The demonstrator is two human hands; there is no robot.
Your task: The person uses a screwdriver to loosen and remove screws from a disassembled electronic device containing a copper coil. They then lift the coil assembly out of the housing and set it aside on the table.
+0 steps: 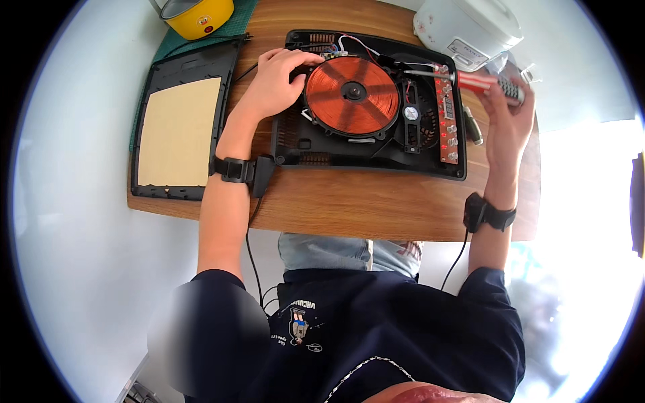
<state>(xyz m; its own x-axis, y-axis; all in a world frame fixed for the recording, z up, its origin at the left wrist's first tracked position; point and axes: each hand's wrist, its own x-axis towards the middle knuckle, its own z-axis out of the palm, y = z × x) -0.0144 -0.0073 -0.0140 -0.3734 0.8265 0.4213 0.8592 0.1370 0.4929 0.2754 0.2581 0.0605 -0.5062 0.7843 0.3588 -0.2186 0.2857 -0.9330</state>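
Now copper coil [375, 93] in black casing [336, 152]; right grip [509, 119] holding screwdriver [474, 81].

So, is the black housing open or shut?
The black housing is open: its copper coil and red circuit board lie uncovered, with a cream-lined black panel apart at left.

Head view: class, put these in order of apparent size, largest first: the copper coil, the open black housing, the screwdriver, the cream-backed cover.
1. Open black housing
2. Cream-backed cover
3. Copper coil
4. Screwdriver, partly hidden by the right hand
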